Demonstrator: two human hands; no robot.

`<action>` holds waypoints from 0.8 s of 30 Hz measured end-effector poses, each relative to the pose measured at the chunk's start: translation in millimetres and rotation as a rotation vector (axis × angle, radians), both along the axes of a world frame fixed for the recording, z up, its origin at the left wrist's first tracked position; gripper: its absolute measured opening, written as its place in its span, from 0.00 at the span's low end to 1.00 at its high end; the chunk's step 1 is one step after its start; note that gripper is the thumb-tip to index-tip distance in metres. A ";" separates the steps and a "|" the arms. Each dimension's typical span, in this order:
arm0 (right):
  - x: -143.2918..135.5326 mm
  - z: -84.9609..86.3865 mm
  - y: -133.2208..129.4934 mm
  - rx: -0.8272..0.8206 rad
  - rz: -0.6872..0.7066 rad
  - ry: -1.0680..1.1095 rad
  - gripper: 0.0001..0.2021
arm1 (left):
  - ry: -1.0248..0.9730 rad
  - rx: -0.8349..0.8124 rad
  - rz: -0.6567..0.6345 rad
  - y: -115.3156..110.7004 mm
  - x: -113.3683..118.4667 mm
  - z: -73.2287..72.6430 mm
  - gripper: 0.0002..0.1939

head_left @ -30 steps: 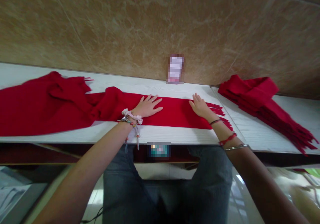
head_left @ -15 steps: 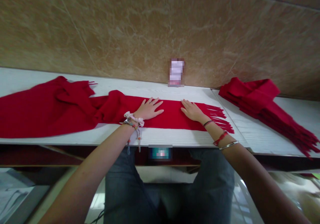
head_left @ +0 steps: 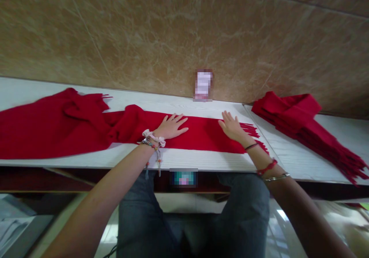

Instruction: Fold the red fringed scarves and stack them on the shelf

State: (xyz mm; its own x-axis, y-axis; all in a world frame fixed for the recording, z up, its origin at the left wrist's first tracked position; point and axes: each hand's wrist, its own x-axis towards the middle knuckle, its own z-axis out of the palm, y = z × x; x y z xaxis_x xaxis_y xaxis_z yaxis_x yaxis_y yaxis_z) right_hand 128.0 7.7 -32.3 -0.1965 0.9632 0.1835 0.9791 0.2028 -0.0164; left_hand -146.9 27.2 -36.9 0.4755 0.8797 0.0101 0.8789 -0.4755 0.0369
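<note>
A red fringed scarf [head_left: 201, 133] lies stretched along the white table. Its right part is smooth and flat, while its left part is bunched up near a wide heap of red cloth [head_left: 52, 127]; where one ends and the other begins I cannot tell. My left hand [head_left: 170, 126] rests on the flat part with fingers spread. Close to the fringed end, my right hand [head_left: 232, 127] is over the scarf with fingers stretched out and holding nothing. Whether that palm touches the cloth is unclear. Part of the fringe is hidden behind the right hand and wrist.
Folded red scarves [head_left: 302, 127] with fringes lie at the right. The white table [head_left: 196, 160] backs onto a brown marbled wall [head_left: 144, 39]. A blurred-out card-like item [head_left: 203, 84] stands against the wall. Another blurred item [head_left: 183, 178] is below the table's front edge.
My right hand has moved right along the scarf toward the fringe and now covers part of it. My left hand has stayed in place on the cloth.
</note>
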 end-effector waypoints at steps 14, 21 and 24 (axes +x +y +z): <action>24.0 -22.1 -17.6 -0.078 0.170 -0.046 0.32 | -0.008 0.017 0.006 -1.4 -0.4 -1.0 0.31; 67.1 -30.0 -1.1 -0.071 0.188 0.001 0.33 | -0.012 -0.027 0.008 -5.1 2.8 1.9 0.31; 76.0 -29.8 0.1 -0.117 0.206 0.008 0.34 | -0.011 -0.043 0.019 -7.4 0.6 4.5 0.31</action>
State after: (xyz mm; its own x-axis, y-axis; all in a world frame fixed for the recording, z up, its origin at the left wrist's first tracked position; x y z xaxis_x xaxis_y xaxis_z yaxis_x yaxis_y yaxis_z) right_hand 204.0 7.9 -62.1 -0.3900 0.9177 0.0753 0.9170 0.3945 -0.0595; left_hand -146.3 19.8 -32.4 0.4586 0.8884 -0.0227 0.8873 -0.4563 0.0665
